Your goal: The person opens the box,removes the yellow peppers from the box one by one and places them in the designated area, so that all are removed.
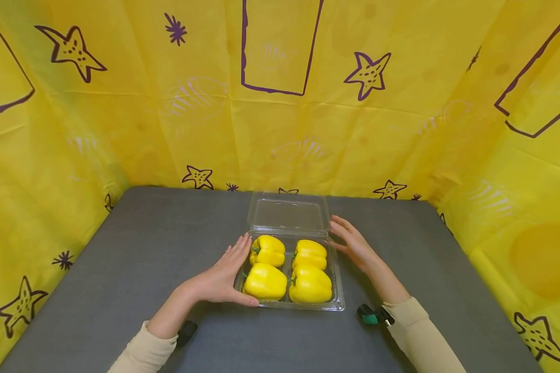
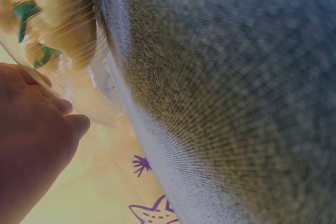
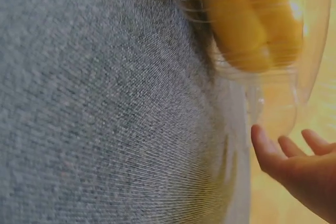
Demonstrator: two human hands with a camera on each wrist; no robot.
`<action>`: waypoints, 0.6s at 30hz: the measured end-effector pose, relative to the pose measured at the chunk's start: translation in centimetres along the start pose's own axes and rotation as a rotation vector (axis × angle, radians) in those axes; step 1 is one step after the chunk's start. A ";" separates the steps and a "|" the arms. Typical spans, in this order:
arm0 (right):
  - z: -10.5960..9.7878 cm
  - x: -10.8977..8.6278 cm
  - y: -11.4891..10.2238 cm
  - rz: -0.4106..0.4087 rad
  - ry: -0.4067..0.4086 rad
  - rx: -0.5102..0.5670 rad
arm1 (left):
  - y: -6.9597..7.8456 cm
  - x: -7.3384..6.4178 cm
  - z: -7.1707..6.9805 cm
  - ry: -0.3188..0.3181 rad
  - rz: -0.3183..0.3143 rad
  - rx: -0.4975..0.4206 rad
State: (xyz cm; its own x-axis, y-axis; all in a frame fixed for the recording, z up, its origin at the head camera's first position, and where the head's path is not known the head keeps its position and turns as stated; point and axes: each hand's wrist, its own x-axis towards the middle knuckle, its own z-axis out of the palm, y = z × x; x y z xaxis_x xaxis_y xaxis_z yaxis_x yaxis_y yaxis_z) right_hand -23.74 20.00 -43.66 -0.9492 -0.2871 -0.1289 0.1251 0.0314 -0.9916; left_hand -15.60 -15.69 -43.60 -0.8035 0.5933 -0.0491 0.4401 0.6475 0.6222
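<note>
A clear plastic clamshell container (image 1: pixel 338 300) lies on the table with its lid (image 1: pixel 289 213) folded back, away from me. Inside are several yellow bell peppers (image 1: pixel 310 285) in two columns, some with green stems showing. My left hand (image 1: pixel 220 277) rests along the container's left side, fingers straight and thumb spread to the front rim. On the far right, by the hinge, my right hand (image 1: pixel 354 247) has its fingertips right at the lid's corner. In the right wrist view, its fingers (image 3: pixel 268 153) are loosely bent beside the clear plastic, with nothing gripped.
The dark grey table (image 1: pixel 135 269) extends around the container. Yellow fabric (image 1: pixel 205 124) printed with starfish and fish bones encloses its back and sides. A black and green wrist strap (image 1: pixel 371 315) shows by the right sleeve.
</note>
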 end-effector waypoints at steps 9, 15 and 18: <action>0.6 -1.3 -0.9 -0.015 0.106 -0.314 | 0.0 0.0 0.0 -0.004 0.006 -0.019; 1.5 -2.2 -1.6 -0.056 0.130 -0.419 | 0.0 0.0 -0.1 -0.009 0.008 -0.024; 2.2 -2.8 -2.2 -0.100 0.111 -0.443 | -0.1 0.0 0.0 -0.010 0.008 -0.026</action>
State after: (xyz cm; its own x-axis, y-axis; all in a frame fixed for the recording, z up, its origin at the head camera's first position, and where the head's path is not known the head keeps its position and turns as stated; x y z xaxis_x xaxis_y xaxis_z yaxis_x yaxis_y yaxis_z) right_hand -20.74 18.66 -41.15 -0.9784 -0.2064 -0.0083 -0.0812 0.4213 -0.9033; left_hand -15.65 -15.72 -43.61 -0.7959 0.6032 -0.0520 0.4357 0.6302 0.6427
